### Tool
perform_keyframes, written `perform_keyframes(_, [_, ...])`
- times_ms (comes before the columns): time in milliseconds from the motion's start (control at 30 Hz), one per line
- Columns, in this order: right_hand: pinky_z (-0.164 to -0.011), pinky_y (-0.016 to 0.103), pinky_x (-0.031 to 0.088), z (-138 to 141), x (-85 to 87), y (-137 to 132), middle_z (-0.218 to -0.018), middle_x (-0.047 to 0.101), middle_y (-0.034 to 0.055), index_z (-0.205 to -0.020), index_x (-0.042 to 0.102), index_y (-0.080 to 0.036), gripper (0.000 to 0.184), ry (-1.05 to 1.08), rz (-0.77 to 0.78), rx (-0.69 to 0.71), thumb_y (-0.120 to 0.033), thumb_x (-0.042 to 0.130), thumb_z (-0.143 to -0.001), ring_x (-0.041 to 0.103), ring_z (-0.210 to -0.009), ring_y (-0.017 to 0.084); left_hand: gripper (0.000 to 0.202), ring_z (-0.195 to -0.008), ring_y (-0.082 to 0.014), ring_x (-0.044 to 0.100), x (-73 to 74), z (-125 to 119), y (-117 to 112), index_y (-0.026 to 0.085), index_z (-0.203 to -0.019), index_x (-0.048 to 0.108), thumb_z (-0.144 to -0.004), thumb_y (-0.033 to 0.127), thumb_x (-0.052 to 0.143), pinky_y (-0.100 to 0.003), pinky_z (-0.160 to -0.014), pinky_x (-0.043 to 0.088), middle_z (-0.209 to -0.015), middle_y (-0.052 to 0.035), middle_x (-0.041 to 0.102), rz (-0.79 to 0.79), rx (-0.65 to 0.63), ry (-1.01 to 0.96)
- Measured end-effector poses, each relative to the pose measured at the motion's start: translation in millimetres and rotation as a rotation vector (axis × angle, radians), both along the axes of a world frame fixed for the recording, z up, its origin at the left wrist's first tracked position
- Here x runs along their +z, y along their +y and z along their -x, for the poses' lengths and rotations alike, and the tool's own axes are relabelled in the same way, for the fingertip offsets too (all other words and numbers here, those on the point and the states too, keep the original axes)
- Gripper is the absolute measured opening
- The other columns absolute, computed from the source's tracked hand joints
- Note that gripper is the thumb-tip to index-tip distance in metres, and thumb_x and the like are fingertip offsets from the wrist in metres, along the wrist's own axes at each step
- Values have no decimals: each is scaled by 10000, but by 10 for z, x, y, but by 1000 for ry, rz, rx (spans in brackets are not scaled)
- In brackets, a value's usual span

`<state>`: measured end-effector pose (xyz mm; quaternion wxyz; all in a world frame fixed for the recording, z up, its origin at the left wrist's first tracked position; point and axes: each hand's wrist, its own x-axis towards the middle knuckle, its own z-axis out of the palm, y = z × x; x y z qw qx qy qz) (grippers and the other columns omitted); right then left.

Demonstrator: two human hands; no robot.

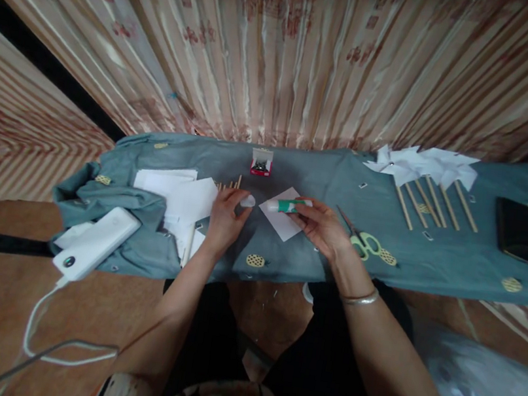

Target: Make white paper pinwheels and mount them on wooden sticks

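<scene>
Pinching a green-and-white glue stick (287,206): right hand (322,226), grip closed on its right-hand end, white end pointing at the other hand. Glue stick sits over a white paper square (285,229), which lies flat on the cloth-covered desk (317,173), corner toward the person; can't tell if stick and paper touch. Left hand (227,220): thumb and fingers pinching a small whitish cap (248,201), just left of the square, apart from the glue stick. Behind the left hand, thin wooden sticks (239,182), partly hidden. Left of that, loose pile of white paper sheets (167,182). Small red box (261,170) open near the back edge, metallic bits inside, too small to name. Right of the right hand, scissors (367,244) with light green handles, blades pointing back-left. Farther right, row of white paper pinwheels (407,166) on wooden stems, overlapping, then a black phone (520,233). Far left, white power bank (97,242) on bunched cloth, white cable (30,322) plugged in and hanging down. Striped curtain (271,80) behind.
</scene>
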<state>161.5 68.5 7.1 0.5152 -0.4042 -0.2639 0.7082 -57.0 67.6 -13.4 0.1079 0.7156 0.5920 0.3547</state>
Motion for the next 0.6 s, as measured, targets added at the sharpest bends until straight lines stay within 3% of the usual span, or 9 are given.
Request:
perform_keyframes(233, [-713, 180, 599, 56, 1, 5, -722, 725, -16, -706, 696, -176, 198, 2, 9, -8, -177, 844, -575, 706, -699, 111, 261, -992, -192, 600, 163, -204, -173, 194, -1077, 641, -819, 202, 603, -352, -886, 527, -1051, -63, 592, -19, -80, -161])
perform_keyframes(600, [-700, 175, 595, 50, 40, -11, -694, 710, -35, -690, 684, -179, 209, 4, 24, -16, -166, 851, -567, 695, -671, 96, 266, -1025, -202, 594, 201, -205, -175, 195, -1090, 644, -827, 211, 612, -382, -945, 501, -1087, -68, 595, -31, -106, -129])
